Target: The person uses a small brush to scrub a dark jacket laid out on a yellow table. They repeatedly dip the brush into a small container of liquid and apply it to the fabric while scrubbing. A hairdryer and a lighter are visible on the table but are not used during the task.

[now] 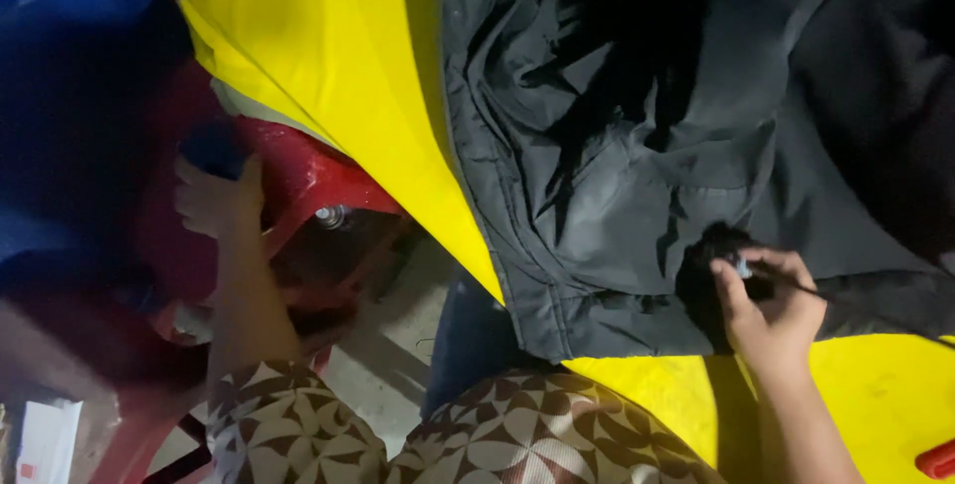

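Note:
A dark grey padded jacket [637, 136] lies spread on a yellow sheet [338, 66]. My right hand [771, 310] rests at the jacket's lower edge, fingers closed on a small metal-tipped tool with a thin dark cord [846, 300] trailing to the right, beside a black patch of fabric [708, 275]. My left hand [214, 195] reaches down to the left and grips a blue object [211, 149] against a red plastic chair [298, 186]. What the blue object is stays unclear in the dim light.
A large blue mass [70, 56] fills the upper left. Grey concrete floor [388, 345] shows below the chair. My brown-and-white patterned clothing [497, 444] fills the bottom centre. A red item [937, 459] peeks in at the bottom right corner; a white box [45, 439] sits bottom left.

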